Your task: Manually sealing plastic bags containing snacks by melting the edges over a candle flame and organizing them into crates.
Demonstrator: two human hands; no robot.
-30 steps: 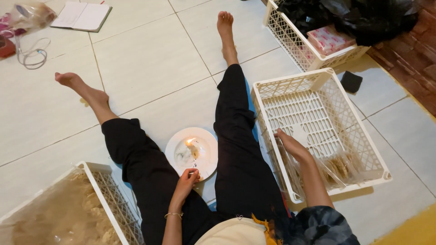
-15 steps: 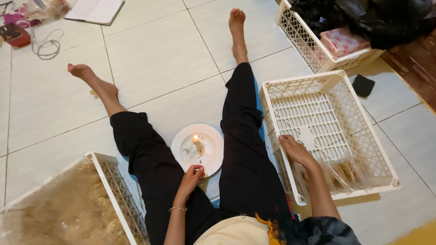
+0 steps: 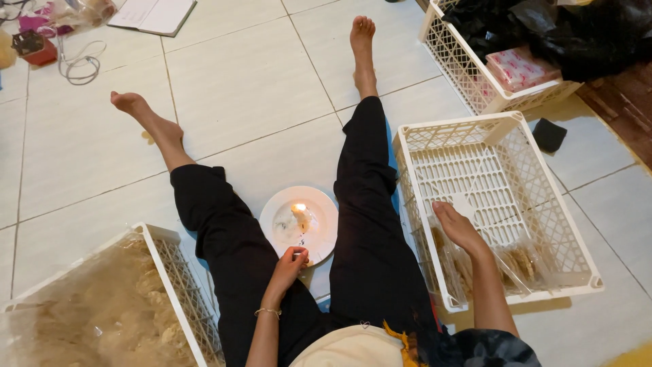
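I sit on the tiled floor with my legs spread. Between them stands a white plate (image 3: 324, 207) with a small lit candle (image 3: 299, 217) on it. My left hand (image 3: 291, 264) rests at the plate's near edge, its fingers pinched on something small that I cannot make out. My right hand (image 3: 456, 228) reaches into the white plastic crate (image 3: 411, 136) on my right and lies flat on clear packets of food (image 3: 516, 265) at the crate's near end.
A second white crate (image 3: 170, 272) lined with clear plastic and filled with pale chips stands at my left. A third crate (image 3: 462, 61) with a black bag and pink packets sits at the back right. A notebook (image 3: 153, 13) and cable (image 3: 78, 64) lie far left.
The view has shifted slightly. My right hand has slid a little lower into the crate onto the packets. My left hand stays at the plate's edge.
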